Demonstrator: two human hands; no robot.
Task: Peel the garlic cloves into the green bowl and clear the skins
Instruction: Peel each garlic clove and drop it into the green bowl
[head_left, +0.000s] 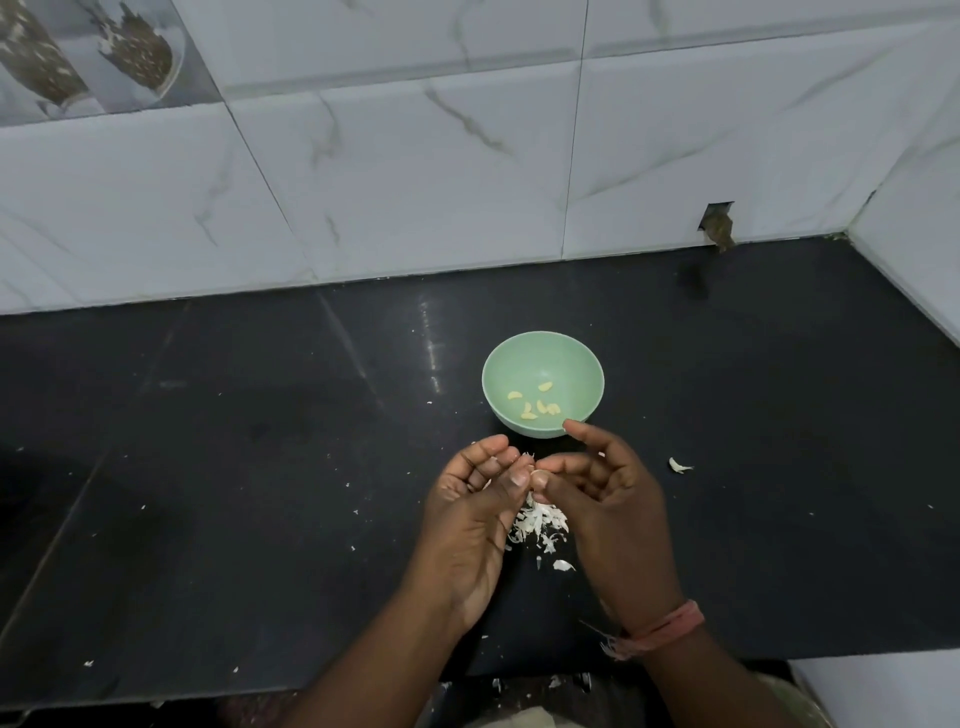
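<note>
hands pinch garlic clove | skins beneath | green bowl just beyond

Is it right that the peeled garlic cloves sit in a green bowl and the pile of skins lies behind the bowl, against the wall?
Not quite. The peeled cloves do sit in the green bowl, but the head view shows the pile of skins in front of it, under the hands.

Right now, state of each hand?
Left hand: fingers curled, pinching a garlic clove.
Right hand: thumb and finger pinching the same clove, peeling its skin.
</note>
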